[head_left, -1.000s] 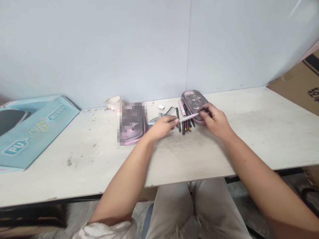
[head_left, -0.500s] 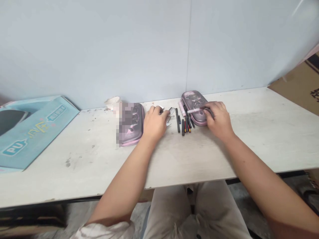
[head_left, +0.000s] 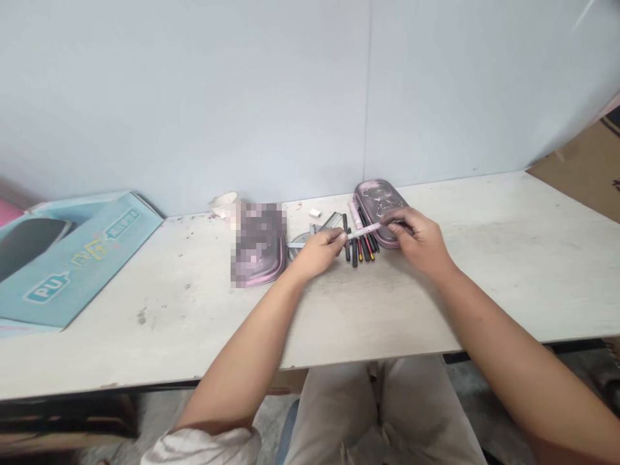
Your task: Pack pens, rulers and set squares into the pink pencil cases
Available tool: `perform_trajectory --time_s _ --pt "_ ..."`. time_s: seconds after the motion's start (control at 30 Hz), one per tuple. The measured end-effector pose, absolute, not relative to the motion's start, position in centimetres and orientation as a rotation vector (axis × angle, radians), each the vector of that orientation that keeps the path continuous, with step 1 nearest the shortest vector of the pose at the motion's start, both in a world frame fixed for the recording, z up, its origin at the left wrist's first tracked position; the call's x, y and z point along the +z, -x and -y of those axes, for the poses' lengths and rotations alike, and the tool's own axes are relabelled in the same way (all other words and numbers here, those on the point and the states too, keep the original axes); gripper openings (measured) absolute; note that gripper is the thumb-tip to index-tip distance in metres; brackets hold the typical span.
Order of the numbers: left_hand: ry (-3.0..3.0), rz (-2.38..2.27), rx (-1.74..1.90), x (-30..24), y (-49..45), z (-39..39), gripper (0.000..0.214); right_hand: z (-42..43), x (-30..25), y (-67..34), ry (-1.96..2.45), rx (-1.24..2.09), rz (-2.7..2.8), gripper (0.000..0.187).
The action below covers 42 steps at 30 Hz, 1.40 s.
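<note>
A slim pale pink-and-white pen [head_left: 364,230] is held level between my two hands above the table. My left hand [head_left: 318,254] pinches its left end between thumb and finger, and my right hand [head_left: 420,240] grips the other end. Below the pen lie several dark pens and pencils [head_left: 355,252], some with red and yellow ends, beside a thick pink pen [head_left: 355,213]. Left of these, a clear set square [head_left: 334,221] and a protractor [head_left: 298,247] are partly hidden by my left hand. A small white eraser-like block [head_left: 315,212] rests behind them.
A closed purple-pink pencil case [head_left: 380,194] lies behind my right hand. Another case [head_left: 268,271], partly blurred out, is on the left. A light blue box [head_left: 92,258] stands at the table's left, a cardboard box [head_left: 581,152] at the right. The wall rises behind.
My left hand has moved right and forward from the rulers to the pen's left end, uncovering the white block and protractor. My right hand still holds the pen, now slightly lower.
</note>
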<state>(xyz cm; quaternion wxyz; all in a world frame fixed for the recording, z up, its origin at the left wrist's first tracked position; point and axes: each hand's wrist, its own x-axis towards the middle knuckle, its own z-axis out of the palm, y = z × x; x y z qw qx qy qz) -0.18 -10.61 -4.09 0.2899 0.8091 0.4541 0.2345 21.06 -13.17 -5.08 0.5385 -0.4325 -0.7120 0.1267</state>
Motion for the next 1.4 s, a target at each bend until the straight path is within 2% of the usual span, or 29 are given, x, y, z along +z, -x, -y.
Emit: perform_trajectory --time_s 0.1,0.23,0.4,0.47,0.5,0.63,0.7,0.83,1.0,1.1,1.2,1.3,1.33,1.4 --pt "-2.231 -1.260 0.634 -3.8 0.0 10.9 0.030 13.4 -5.0 -20.9 1.181 0.322 1.675 0.016" --pt "-2.245 -1.309 0.792 -3.6 -0.1 10.9 0.018 13.7 -5.0 -20.8 1.429 0.329 1.643 0.037" --pt "-2.179 -1.343 0.889 -4.1 0.2 10.7 0.014 13.6 -5.0 -21.0 1.197 0.570 1.690 0.030" --pt "-2.195 -1.338 0.891 -4.2 0.5 10.7 0.014 13.6 -5.0 -21.1 1.242 0.545 1.738 0.027" --pt "-2.227 -1.331 0.890 -4.3 0.5 10.7 0.015 13.6 -5.0 -21.1 1.299 0.495 1.771 0.027" --pt "-2.460 -1.332 0.831 -4.5 -0.4 10.3 0.028 13.8 -5.5 -19.8 1.504 0.121 1.938 0.050" --pt "-2.555 -1.374 0.747 -4.8 -1.4 9.7 0.034 14.1 -6.1 -18.6 1.572 -0.073 2.019 0.053" --pt "-2.654 -1.399 0.633 -5.1 -2.9 8.5 0.038 14.5 -6.8 -17.1 1.579 -0.257 2.132 0.051" --pt "-2.628 -1.715 0.770 -2.9 0.0 8.3 0.039 13.3 -6.7 -20.1 1.621 -0.449 1.854 0.039" --pt "-2.471 -2.126 0.851 -1.4 4.7 8.7 0.043 12.2 -7.2 -21.9 1.718 -0.349 1.734 0.039" --pt "-2.127 -2.447 0.686 -1.1 9.5 8.9 0.059 11.6 -7.7 -21.5 1.713 -0.187 1.798 0.040" --pt "-1.747 -2.493 0.525 -1.9 12.9 8.7 0.084 11.6 -7.7 -19.5 1.672 -0.131 1.873 0.040" --pt "-1.636 -2.441 0.520 -2.2 13.5 8.6 0.086 11.7 -7.5 -18.8 1.656 -0.123 1.893 0.039" --pt "-1.449 -2.245 0.659 -2.7 14.2 8.3 0.076 11.9 -7.1 -17.6 1.617 -0.117 1.930 0.039"
